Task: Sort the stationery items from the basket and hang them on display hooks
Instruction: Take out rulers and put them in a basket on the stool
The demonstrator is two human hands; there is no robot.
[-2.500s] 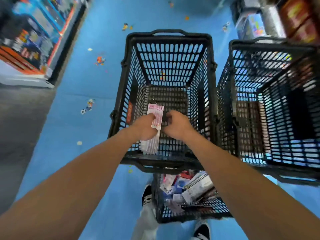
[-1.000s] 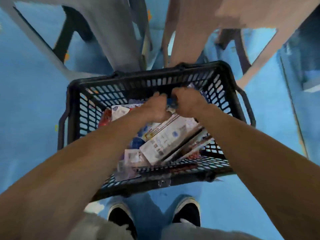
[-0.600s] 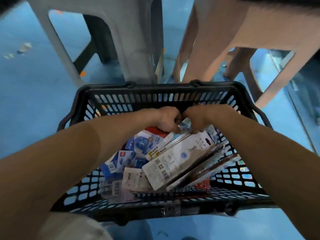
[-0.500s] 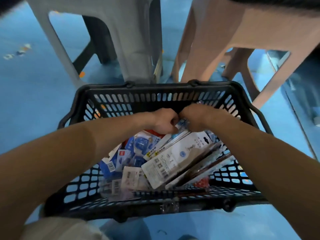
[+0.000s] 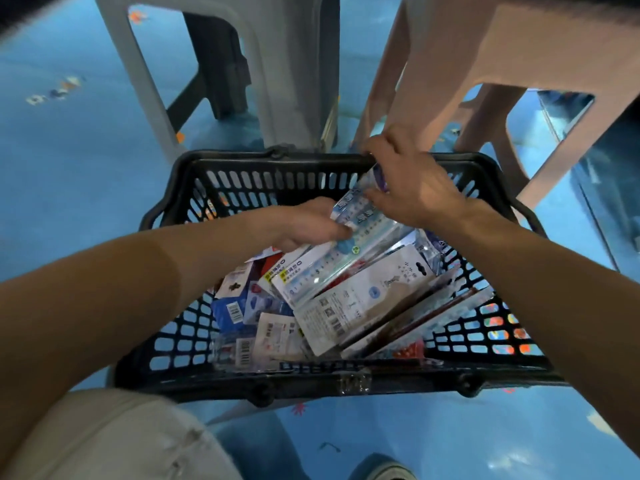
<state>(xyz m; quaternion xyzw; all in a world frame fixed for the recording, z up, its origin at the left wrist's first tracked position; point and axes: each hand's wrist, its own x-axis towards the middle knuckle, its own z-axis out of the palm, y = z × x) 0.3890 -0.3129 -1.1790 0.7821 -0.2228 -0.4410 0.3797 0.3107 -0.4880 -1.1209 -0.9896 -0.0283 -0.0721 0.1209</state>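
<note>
I'm watching the right hand (image 5: 414,188) coming up to the far rim of the black basket (image 5: 242,183). Half a second ago both hands were bunched together down in the pile. It's pinching the top end of a long clear packet (image 5: 363,216) and tilting it up out of the heap. The left hand (image 5: 304,221) is gripping the same packet lower down, thumb across its face. The packet's lower end is lying among the other packets (image 5: 346,306), so it isn't free yet, and I can't tell if it's one packet or several stacked. I'm reading this as one item being picked out for hanging. No hooks are showing, only stool legs (image 5: 287,64) and blue floor (image 5: 69,150).
</note>
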